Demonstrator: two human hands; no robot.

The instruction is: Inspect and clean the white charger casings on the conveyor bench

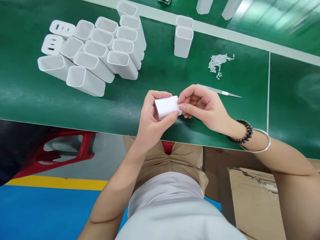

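A white plastic charger housing [166, 106] lies tilted in my left hand [150, 121], whose thumb and fingers wrap round its sides just above the table's front edge. My right hand [206, 106] meets the right end of this housing with thumb and index finger pinched together. Whatever sits between those two fingertips is hidden or too small to make out. Close behind my right hand lies a pair of tweezers [221, 91], partly covered by it. Farther back is a loose pile of small clear pieces [217, 61].
Several upright white housings [85, 76] crowd the table's left, two showing slotted end faces [52, 45]. A pair of housings [183, 41] stands behind my hands. More white parts [231, 8] are at the back. A red stool [85, 146] and cardboard [255, 206] lie below the green table [160, 73].
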